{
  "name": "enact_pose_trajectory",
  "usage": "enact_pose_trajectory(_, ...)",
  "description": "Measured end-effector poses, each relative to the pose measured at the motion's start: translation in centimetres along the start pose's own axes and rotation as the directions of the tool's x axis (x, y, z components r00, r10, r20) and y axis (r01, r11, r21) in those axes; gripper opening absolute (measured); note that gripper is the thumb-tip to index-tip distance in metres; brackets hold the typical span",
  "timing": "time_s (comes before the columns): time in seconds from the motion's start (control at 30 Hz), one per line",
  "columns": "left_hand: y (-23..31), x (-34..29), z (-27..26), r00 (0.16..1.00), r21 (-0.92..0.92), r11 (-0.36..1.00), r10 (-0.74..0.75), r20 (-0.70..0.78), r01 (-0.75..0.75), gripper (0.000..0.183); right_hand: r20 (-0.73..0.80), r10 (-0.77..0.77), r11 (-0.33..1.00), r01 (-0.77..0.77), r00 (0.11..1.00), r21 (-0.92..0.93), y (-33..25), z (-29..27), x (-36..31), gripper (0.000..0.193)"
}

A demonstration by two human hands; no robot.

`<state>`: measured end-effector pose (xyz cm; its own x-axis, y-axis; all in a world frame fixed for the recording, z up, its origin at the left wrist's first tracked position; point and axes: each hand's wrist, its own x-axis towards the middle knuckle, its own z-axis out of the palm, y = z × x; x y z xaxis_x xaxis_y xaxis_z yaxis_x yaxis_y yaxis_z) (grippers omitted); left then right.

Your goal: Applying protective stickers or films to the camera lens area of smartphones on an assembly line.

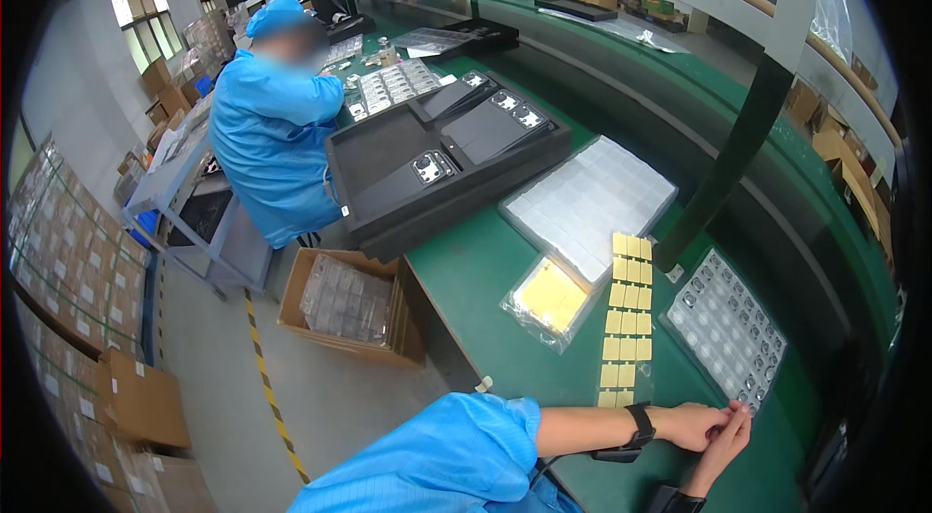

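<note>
My left hand point(687, 426) reaches in from the lower middle, a black band on its wrist, with its fingers curled closed. Against it is my right hand point(723, 453), fingertips pinched together beside the left ones. Whatever small thing they may hold between them is hidden. Both hands are at the near end of a clear plastic tray point(701, 324) with rows of round pockets; several pockets hold shiny ring-shaped parts. To the left of this tray lies a clear strip with rows of yellow square pads point(629, 323). A clear bag with a yellow stack point(550, 295) lies further left.
A white compartment tray point(592, 202) lies beyond the bag. Past it, a black foam tray point(388, 139) holds dark flat panels. A co-worker in blue point(272, 125) sits at the far left. A cardboard box point(408, 319) stands beside the green table point(466, 290); a dark post point(728, 164) rises behind.
</note>
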<state>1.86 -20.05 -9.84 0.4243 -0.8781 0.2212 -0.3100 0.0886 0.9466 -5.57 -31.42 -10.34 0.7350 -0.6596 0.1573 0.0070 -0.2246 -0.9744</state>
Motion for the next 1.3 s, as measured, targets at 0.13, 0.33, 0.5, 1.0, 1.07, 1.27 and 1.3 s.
enact_pose_trajectory(0.13, 0.7, -0.2, -0.5, 0.997, -0.029, 0.998, -0.046, 0.064, 0.048, 0.034, -0.008, 0.035, 0.996, -0.034, 0.999, 0.079, -0.4, 0.2, -0.1, 0.037)
enact_pose_trajectory(0.33, -0.3, -0.2, 0.2, 1.0, -0.076, 0.997, -0.002, 0.025, 0.004, 0.031, -0.039, -0.011, 1.0, 0.012, 0.999, 0.022, 0.8, 0.0, 0.0, 0.037)
enact_pose_trajectory(0.5, 0.1, -0.3, -0.5, 0.998, -0.045, 0.997, -0.053, 0.043, 0.055, 0.029, -0.009, 0.013, 1.0, -0.013, 1.0, 0.01, 0.1, 0.3, -0.2, 0.037)
enact_pose_trajectory(1.0, -0.2, -0.2, -0.4, 0.996, -0.07, 0.995, -0.069, 0.055, 0.073, 0.026, -0.041, -0.022, 0.999, 0.021, 0.999, -0.039, 0.0, 0.6, -0.3, 0.035)
enact_pose_trajectory(1.07, -0.3, -0.2, -0.4, 0.996, -0.079, 0.995, -0.062, 0.058, 0.067, 0.026, -0.084, -0.078, 0.997, 0.075, 0.993, -0.033, 1.0, 0.4, 0.2, 0.035)
enact_pose_trajectory(1.27, -0.2, -0.1, -0.9, 0.991, -0.155, 0.979, -0.122, 0.062, 0.131, 0.028, 0.091, 0.089, 0.983, -0.102, 0.992, 0.15, -0.5, 0.9, 1.3, 0.036)
enact_pose_trajectory(1.3, -0.4, -0.1, -0.8, 0.991, -0.153, 0.98, -0.123, 0.059, 0.131, 0.028, 0.094, 0.088, 0.983, -0.101, 0.992, 0.152, -0.7, 0.9, 1.4, 0.036)
